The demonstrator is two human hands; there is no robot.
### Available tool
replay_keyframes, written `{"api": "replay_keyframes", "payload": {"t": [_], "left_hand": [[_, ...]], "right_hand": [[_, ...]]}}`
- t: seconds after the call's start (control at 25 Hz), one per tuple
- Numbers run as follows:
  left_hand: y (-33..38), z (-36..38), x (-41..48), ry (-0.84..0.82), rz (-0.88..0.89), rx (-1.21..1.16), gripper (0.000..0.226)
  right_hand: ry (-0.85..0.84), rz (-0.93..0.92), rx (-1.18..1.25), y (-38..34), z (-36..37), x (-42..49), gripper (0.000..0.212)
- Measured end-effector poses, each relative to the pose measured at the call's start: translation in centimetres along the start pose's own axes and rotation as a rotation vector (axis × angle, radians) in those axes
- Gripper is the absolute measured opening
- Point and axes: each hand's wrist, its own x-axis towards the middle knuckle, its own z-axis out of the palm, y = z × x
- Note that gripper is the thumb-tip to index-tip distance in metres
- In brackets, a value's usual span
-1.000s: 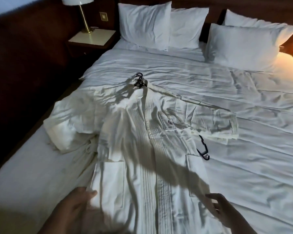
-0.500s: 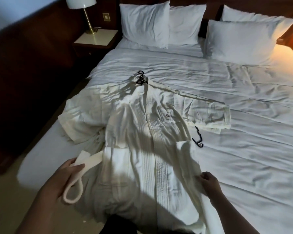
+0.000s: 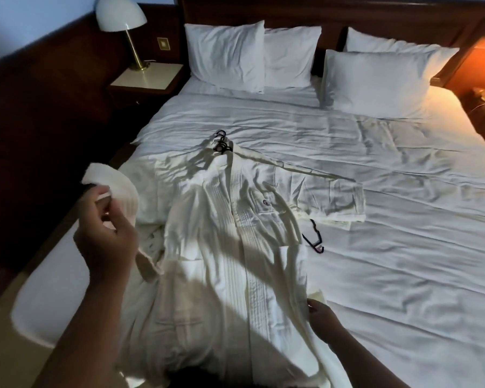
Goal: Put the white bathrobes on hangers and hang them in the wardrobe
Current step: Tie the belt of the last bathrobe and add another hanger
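A white bathrobe [image 3: 221,247] lies spread front-up on the bed, its collar pointing toward the pillows. Black hanger hooks [image 3: 221,141] stick out at the collar. Another black hanger [image 3: 314,236] pokes out from under the robe's right sleeve [image 3: 331,197]. My left hand [image 3: 107,233] is raised over the bed's left edge and holds a looped white belt [image 3: 118,186]. My right hand [image 3: 319,320] pinches the robe's right front edge low down.
The bed [image 3: 389,219] has white sheets and several pillows [image 3: 224,51] at the dark wooden headboard. A nightstand [image 3: 149,77] with a lamp [image 3: 121,18] stands at the left. Dark wood panelling runs along the left wall. Warm light glows at the far right.
My left hand has lifted the belt up from the robe's lower left. My right hand has stayed on the robe's right edge. The view has pulled back from the bed.
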Motion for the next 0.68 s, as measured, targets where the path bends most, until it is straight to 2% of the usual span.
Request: {"api": "replay_keyframes", "payload": {"t": [0.08,0.12,0.2,0.32,0.36,0.48,0.52,0.6,0.64,0.68], "left_hand": [[3.3,2.6,-0.6,-0.012,0.068,-0.172,0.024],[4.8,4.0,-1.6,-0.076,0.092,-0.212,0.023],[6.1,7.2,-4.2,-0.332,0.078,-0.233,0.022],[4.7,11.1,-8.9,-0.906,-0.240,-0.323,0.033],[3.6,11.9,-10.5,-1.041,-0.309,-0.308,0.036],[0.9,11.9,-14.5,-1.268,-0.373,-0.107,0.035],[0.1,11.6,-15.5,-1.325,-0.403,-0.061,0.034],[-1.3,11.1,-17.3,-1.430,-0.455,0.014,0.030],[-1.9,11.2,-18.1,-1.472,-0.472,0.044,0.028],[-2.3,11.5,-18.8,-1.514,-0.483,0.076,0.026]], "right_hand": [[-0.005,-0.009,-0.038,0.9,0.6,0.1,0.056],[-0.011,-0.009,-0.035,1.4,0.8,0.0,0.062],[-0.013,0.040,-0.038,2.1,0.8,-0.1,0.065],[-0.020,0.157,-0.025,2.2,-0.5,0.8,0.064],[-0.036,0.219,0.015,2.5,-0.9,1.5,0.067],[-0.032,0.345,0.075,4.1,-2.1,2.8,0.070],[-0.030,0.356,0.050,4.6,-2.2,3.3,0.068],[-0.088,0.299,-0.152,4.8,-1.7,4.3,0.058],[-0.123,0.230,-0.310,3.9,-1.5,4.5,0.044],[-0.114,0.173,-0.356,2.9,-1.0,4.7,0.031]]}}
